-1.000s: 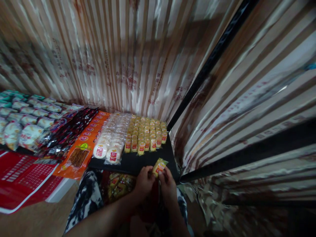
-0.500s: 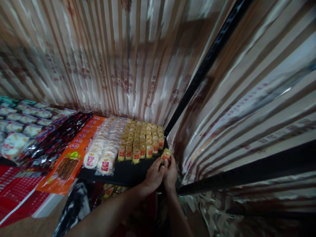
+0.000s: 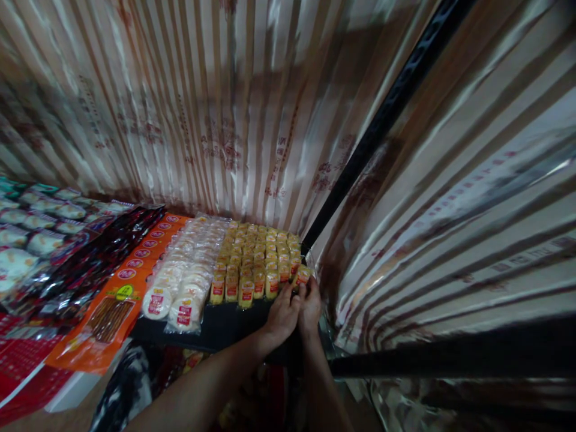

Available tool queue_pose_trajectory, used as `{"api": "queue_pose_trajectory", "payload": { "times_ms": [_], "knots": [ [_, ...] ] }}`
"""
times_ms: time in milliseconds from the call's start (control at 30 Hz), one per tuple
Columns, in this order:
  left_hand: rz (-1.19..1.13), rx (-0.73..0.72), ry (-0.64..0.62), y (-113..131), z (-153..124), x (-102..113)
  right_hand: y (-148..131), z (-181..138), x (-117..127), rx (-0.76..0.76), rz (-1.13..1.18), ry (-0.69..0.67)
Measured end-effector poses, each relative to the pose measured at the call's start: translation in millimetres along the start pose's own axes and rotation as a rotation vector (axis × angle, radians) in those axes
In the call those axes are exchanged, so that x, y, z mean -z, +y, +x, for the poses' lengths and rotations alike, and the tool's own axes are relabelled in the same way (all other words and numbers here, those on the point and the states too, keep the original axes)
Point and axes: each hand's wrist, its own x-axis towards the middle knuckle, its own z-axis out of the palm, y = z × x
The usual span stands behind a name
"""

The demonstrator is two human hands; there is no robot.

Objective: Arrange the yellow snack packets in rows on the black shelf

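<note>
A small yellow snack packet (image 3: 301, 276) with a red label is pinched at the right end of the rows, at their front edge. My right hand (image 3: 310, 307) is closed on its lower right side. Close against it, my left hand (image 3: 283, 313) is curled with its fingertips at the packet's lower left; part of those fingers is hidden. Rows of matching yellow packets (image 3: 245, 291) stand tightly packed just left of and behind my hands. They rest on a dark shelf (image 3: 211, 327).
Left of the rows lie clear bags of round white crackers (image 3: 184, 315), an orange snack pack (image 3: 121, 300), dark shiny packs (image 3: 99, 258) and white packets (image 3: 45, 240). A black post (image 3: 360, 156) rises at the right corner before a striped curtain. A red basket (image 3: 27, 384) is lower left.
My hands have brought the yellow packet slightly back and closer to the right-hand row. The view has shifted a little, so the shelf goods appear lower and further left.
</note>
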Motion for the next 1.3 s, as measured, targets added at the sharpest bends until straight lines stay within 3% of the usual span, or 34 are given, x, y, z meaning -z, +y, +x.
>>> {"api": "queue_pose_trajectory", "payload": {
  "times_ms": [267, 733, 1100, 1300],
  "knots": [
    [0.006, 0.022, -0.015, -4.2, 2.8, 1.5, -7.5, 4.2, 0.1, 0.035, -0.083, 0.041],
    [-0.014, -0.017, 0.028, -16.7, 4.9, -3.1, 1.7, 6.4, -10.8, 0.060, -0.067, -0.047],
    [-0.049, -0.083, 0.051, -23.8, 7.6, -7.1, 14.4, -1.9, -29.5, 0.178, -0.271, -0.042],
    [0.008, -0.104, 0.049, -20.7, 4.3, -6.1, 16.9, 0.3, -26.7, 0.197, -0.244, -0.088]
  ]
}}
